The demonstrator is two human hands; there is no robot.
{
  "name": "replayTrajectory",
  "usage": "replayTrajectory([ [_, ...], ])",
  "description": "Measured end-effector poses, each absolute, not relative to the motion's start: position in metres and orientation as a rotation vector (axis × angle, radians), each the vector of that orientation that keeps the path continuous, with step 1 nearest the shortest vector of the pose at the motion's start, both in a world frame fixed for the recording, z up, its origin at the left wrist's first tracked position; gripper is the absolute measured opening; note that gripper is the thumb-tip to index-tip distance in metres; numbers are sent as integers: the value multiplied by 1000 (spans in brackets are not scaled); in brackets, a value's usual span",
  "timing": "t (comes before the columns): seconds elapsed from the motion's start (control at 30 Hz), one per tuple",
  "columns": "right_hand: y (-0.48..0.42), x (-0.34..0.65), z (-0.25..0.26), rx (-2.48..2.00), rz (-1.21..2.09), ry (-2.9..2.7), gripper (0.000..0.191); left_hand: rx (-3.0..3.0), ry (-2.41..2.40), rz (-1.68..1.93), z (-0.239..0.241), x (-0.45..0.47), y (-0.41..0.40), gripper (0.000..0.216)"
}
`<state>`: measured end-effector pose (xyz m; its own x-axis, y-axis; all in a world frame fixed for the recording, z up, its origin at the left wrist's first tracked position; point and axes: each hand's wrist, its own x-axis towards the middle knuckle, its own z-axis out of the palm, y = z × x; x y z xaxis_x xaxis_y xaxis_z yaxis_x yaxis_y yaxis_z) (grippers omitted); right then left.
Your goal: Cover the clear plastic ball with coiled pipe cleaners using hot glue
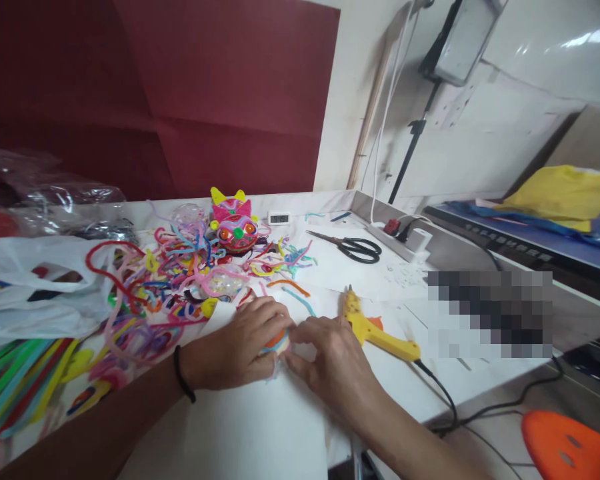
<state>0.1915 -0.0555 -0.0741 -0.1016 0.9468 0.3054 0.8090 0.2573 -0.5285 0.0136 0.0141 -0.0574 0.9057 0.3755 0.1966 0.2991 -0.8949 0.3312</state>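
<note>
My left hand [253,337], with a dark band at the wrist, curls round a small pipe-cleaner piece [277,343] with orange and light blue strips. My right hand [327,347] pinches at the right side of that same piece; the fingers hide most of it. Both hands are over a white sheet [240,427] on the table. Just right of my right hand lies a yellow glue gun [375,333], its nozzle pointing away from me. Short orange [289,287] and light blue pipe-cleaner pieces [300,300] lie beyond the fingers.
A tangled heap of coloured pipe cleaners [180,280] spreads at the left, with a cat-faced ornament [236,230] behind. Black-handled scissors [355,248], a small digital clock [279,219] and a power strip [397,240] are farther back. The glue gun's cord [443,390] drops off the table edge.
</note>
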Motion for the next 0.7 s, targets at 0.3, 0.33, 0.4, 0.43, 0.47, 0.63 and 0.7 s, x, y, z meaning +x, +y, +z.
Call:
replayTrajectory([
  [0.3,-57,186,-70,-1686,317,-1896,11,2799,493,350,-57,14,16,29],
  [0.33,-58,186,-70,-1683,314,-1886,12,2804,480,358,-57,14,17,30],
  [0.4,-57,187,-72,-1655,296,-1870,14,2809,463,362,-57,13,18,30],
  [0.43,-57,187,-73,-1640,286,-1862,15,2809,459,352,-57,12,18,30],
  [0.47,-57,187,-73,-1628,281,-1852,16,2808,456,341,-57,12,18,30],
  [0.63,-56,188,-75,-1624,337,-1811,17,2809,453,307,-54,12,18,30],
  [0.7,-55,187,-76,-1619,362,-1803,17,2809,461,295,-54,12,18,30],
])
